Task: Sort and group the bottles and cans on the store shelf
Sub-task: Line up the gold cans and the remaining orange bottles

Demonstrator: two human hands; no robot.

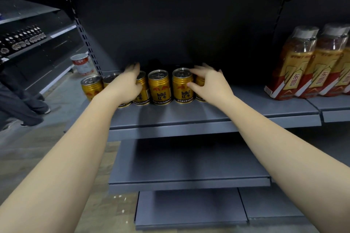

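Note:
Several gold Red Bull cans stand in a row on the grey shelf (pixel 208 117). My left hand (pixel 126 83) wraps around a can (pixel 141 91) near the left of the row. My right hand (pixel 210 83) rests its fingers on the top and side of another can (pixel 182 86), and it hides most of the rightmost can (pixel 199 89). One can (pixel 160 87) stands free between my two hands, and another can (pixel 91 87) stands at the left end. At the right, three tall bottles (pixel 295 66) with red and yellow labels stand together.
Lower grey shelves (pixel 189 176) step out below the can shelf. To the left are a second shelving unit with dark small bottles (pixel 24 38), a white and red bucket (pixel 81 64) on the floor, and another person's legs (pixel 20 104).

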